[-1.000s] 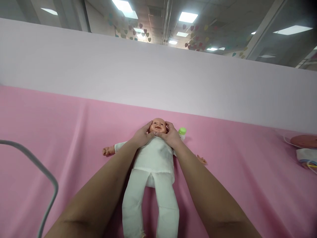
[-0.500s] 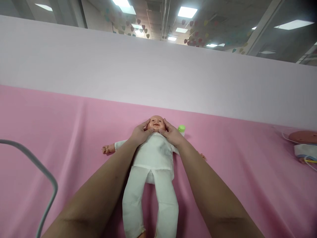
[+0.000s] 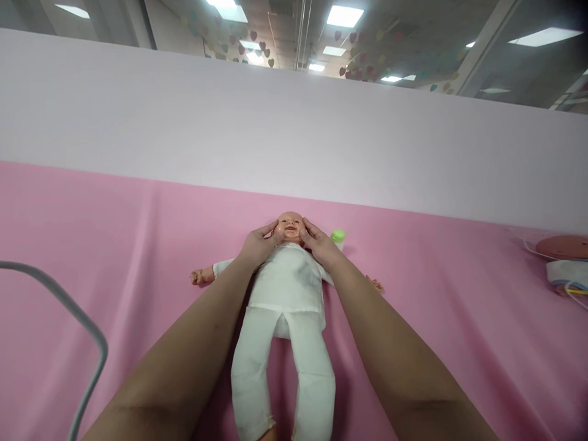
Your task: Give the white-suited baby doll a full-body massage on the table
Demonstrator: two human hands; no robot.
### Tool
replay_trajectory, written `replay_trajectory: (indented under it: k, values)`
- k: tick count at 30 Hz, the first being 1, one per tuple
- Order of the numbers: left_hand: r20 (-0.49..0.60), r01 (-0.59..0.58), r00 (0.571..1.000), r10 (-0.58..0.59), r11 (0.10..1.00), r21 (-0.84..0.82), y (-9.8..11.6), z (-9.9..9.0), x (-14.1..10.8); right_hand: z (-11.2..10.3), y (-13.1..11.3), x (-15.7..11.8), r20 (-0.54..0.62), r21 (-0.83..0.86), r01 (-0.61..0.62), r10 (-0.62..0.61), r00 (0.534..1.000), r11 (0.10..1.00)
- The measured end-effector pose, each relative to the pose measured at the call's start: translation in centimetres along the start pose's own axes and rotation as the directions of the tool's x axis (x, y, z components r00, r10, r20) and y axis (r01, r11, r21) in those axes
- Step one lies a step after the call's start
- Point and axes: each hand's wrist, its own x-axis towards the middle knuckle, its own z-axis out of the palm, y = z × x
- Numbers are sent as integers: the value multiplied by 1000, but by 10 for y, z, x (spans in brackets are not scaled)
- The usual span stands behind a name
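Note:
A baby doll (image 3: 288, 278) in white top and trousers lies face up, its arms spread out to the sides. My left hand (image 3: 261, 246) cups one side of its head, thumb on the cheek near the mouth and fingers along the temple. On the other side my right hand (image 3: 321, 245) holds the head the same way, its thumb against the cheek. Part of the doll's neck and upper arms is hidden behind my hands and forearms. Just beyond my right hand stands a small white bottle with a green cap (image 3: 338, 236).
A pink sheet (image 3: 427, 294) with folds covers the surface under the doll. Behind it rises a white panel (image 3: 294, 135). A grey cable (image 3: 78, 312) curves in at the left. At the right edge lies a brown, rounded object (image 3: 563, 246) with thin tubing beside it.
Both thumbs have slid from beside the doll's chin outward and up onto its cheeks. My hands stay around the head. The view has shifted slightly.

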Motion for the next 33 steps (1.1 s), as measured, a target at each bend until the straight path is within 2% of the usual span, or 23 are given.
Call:
replay_trajectory:
  k: [4,11,16,22,24,29,33]
  values:
    - [-53,15,999,-10,994,104,8,8,-8,4,-2,-2,1,-80,-3,3,1000,997]
    - [-103,-29,993,54,971,236,6,16,-9,11,8,2,-80,-24,10,-12,997,1000]
    - [-92,6,996,9,986,165,6,15,-9,9,9,2,-68,-2,28,-28,997,1000]
    - [-54,19,998,-14,996,86,5,8,-8,-2,12,4,26,-167,31,-27,999,985]
    - [-40,18,999,-16,998,65,2,5,-5,-4,14,4,41,-176,41,-34,999,984]
    - [-7,22,1000,-23,999,-27,-8,3,2,-6,18,5,91,-19,3,-1,996,1000]
    - [-28,38,999,-40,998,-58,-7,4,3,-5,13,4,108,90,-63,53,993,994]
